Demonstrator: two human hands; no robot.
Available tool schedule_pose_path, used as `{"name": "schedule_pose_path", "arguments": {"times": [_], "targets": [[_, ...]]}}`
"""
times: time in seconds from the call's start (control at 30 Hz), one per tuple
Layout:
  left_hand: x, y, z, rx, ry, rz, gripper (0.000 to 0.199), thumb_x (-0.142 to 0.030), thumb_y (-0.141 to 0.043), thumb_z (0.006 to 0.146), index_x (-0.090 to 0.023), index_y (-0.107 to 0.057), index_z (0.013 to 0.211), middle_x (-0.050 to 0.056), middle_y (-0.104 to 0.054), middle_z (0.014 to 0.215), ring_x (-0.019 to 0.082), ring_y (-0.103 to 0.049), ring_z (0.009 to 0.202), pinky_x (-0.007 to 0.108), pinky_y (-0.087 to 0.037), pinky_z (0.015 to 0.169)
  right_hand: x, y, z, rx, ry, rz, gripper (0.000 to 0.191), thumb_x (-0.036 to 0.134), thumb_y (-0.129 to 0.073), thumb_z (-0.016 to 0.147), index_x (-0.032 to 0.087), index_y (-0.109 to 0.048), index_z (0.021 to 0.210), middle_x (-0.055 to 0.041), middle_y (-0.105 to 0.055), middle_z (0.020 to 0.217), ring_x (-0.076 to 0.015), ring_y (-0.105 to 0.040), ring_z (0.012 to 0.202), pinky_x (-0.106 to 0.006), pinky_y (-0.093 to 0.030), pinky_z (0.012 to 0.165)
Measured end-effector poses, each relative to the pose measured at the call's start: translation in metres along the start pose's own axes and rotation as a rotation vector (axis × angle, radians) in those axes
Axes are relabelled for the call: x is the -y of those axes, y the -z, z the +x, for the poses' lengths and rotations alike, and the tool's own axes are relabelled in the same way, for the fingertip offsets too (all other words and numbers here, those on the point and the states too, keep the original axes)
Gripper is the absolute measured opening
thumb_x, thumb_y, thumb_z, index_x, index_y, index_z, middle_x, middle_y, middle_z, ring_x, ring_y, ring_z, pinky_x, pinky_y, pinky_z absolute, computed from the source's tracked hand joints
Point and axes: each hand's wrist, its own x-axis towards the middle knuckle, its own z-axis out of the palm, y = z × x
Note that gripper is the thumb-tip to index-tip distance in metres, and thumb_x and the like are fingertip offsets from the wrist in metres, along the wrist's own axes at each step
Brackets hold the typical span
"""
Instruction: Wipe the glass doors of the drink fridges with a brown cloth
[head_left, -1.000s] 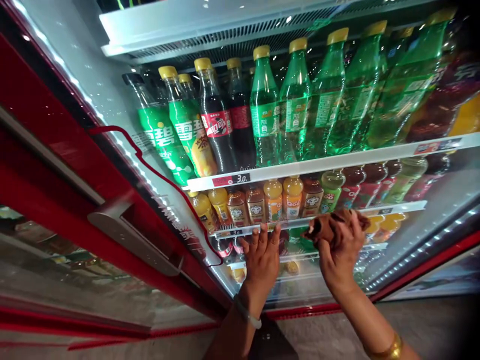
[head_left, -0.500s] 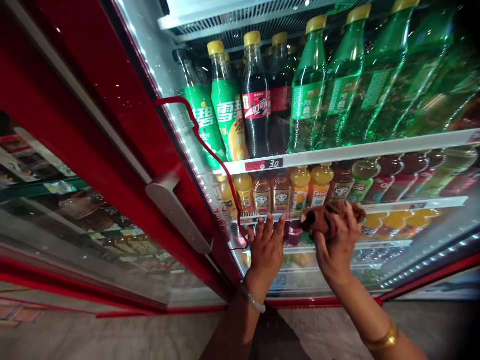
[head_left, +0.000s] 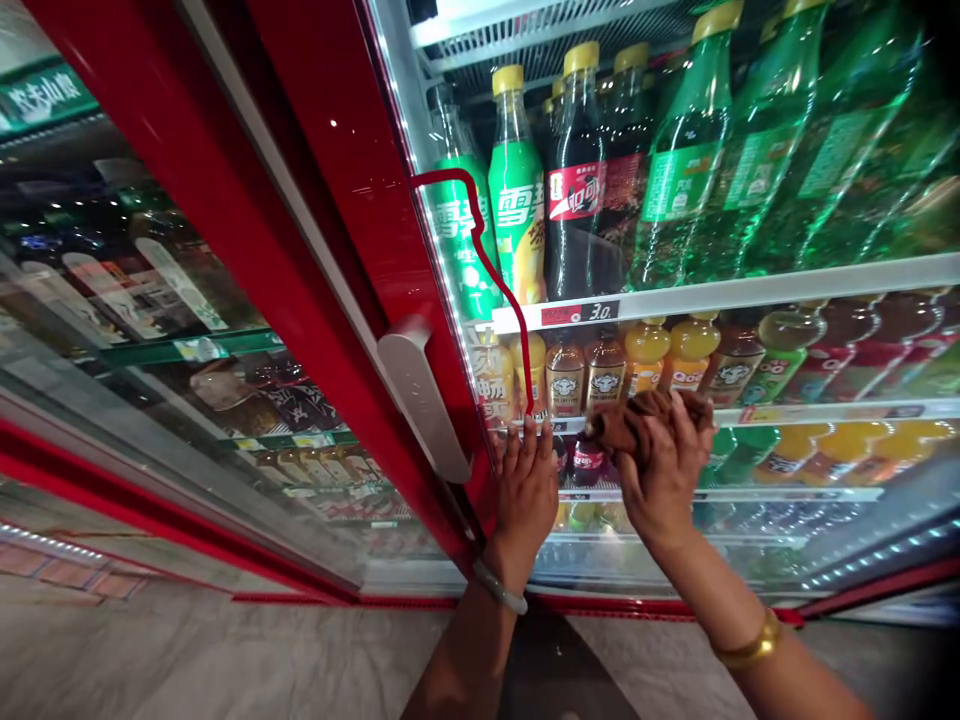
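Observation:
A glass cooler door with a red frame [head_left: 337,150] fills the view, and rows of bottles show behind the glass. My left hand [head_left: 527,485] lies with its fingers spread on the glass near the door's left edge, holding nothing. A bunched brown cloth [head_left: 637,420] is in my right hand [head_left: 664,475], whose fingers are closed round it close to the glass. Left of my left hand is the silver door handle [head_left: 424,400]. A red curved line [head_left: 499,280] runs down the glass to the fingertips of my left hand.
Behind the glass, green bottles [head_left: 682,170] and a dark cola bottle [head_left: 576,190] stand on the upper shelf [head_left: 712,295]. Smaller juice bottles are below. A second cooler [head_left: 135,330] with packages is at the left. Grey floor [head_left: 300,660] lies in front.
The view has shifted, so the door and bottles sit further right. Against the glass, both hands are now nearer the handle side. The cloth is still in my right hand.

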Motion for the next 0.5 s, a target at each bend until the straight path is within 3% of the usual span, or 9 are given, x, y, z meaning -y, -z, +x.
{"name": "schedule_pose_path", "arguments": {"times": [0.07, 0.17, 0.27, 0.33, 0.4, 0.5], "targets": [[0.005, 0.001, -0.003, -0.022, 0.037, -0.01, 0.066, -0.026, -0.059, 0.1, -0.017, -0.039, 0.162, 0.015, -0.046, 0.164, 0.033, -0.036, 0.157, 0.055, -0.028, 0.131, 0.026, -0.015, 0.013, -0.02, 0.046, 0.017, 0.056, 0.027, -0.066, 0.094, 0.025, -0.05, 0.148, -0.0139, -0.036, 0.168, -0.0411, -0.021, 0.161, -0.073, -0.025, 0.125], [0.016, 0.0, -0.013, -0.057, 0.06, -0.014, 0.064, -0.02, -0.055, 0.099, -0.014, -0.039, 0.161, 0.018, -0.047, 0.163, 0.032, -0.034, 0.158, 0.056, -0.03, 0.13, 0.052, -0.034, -0.008, 0.093, 0.196, 0.052, 0.048, 0.018, -0.062, 0.095, 0.026, -0.058, 0.142, -0.0089, -0.048, 0.162, -0.0341, -0.017, 0.163, -0.066, -0.027, 0.129], [0.026, -0.004, -0.026, -0.011, 0.043, 0.008, 0.071, -0.017, -0.054, 0.097, -0.014, -0.032, 0.164, 0.018, -0.045, 0.164, 0.032, -0.035, 0.158, 0.054, -0.032, 0.13, 0.042, -0.033, -0.051, 0.234, 0.294, 0.053, 0.052, 0.007, -0.057, 0.094, 0.028, -0.059, 0.142, -0.0043, -0.059, 0.153, -0.0263, -0.018, 0.163, -0.062, -0.027, 0.131], [0.027, -0.008, -0.034, 0.025, 0.027, 0.025, 0.071, -0.018, -0.055, 0.097, -0.014, -0.032, 0.164, 0.018, -0.045, 0.164, 0.031, -0.038, 0.156, 0.053, -0.033, 0.129, 0.024, -0.024, -0.065, 0.26, 0.298, 0.038, 0.052, 0.008, -0.057, 0.095, 0.028, -0.059, 0.142, -0.0048, -0.06, 0.152, -0.0273, -0.021, 0.162, -0.063, -0.027, 0.131], [0.024, -0.012, -0.04, 0.04, 0.029, 0.032, 0.066, -0.022, -0.055, 0.099, -0.013, -0.038, 0.162, 0.019, -0.047, 0.162, 0.032, -0.041, 0.155, 0.054, -0.034, 0.128, 0.013, -0.016, -0.061, 0.215, 0.252, 0.027, 0.051, 0.012, -0.062, 0.095, 0.026, -0.057, 0.144, -0.0081, -0.055, 0.157, -0.0315, -0.022, 0.162, -0.066, -0.026, 0.13], [0.017, -0.018, -0.047, 0.05, 0.056, 0.003, 0.058, -0.027, -0.058, 0.1, -0.011, -0.049, 0.155, 0.021, -0.049, 0.161, 0.033, -0.041, 0.155, 0.055, -0.035, 0.128, 0.024, -0.022, -0.042, 0.123, 0.171, 0.025, 0.053, 0.016, -0.067, 0.093, 0.025, -0.057, 0.144, -0.0097, -0.049, 0.162, -0.0348, -0.019, 0.162, -0.069, -0.023, 0.13]]}}
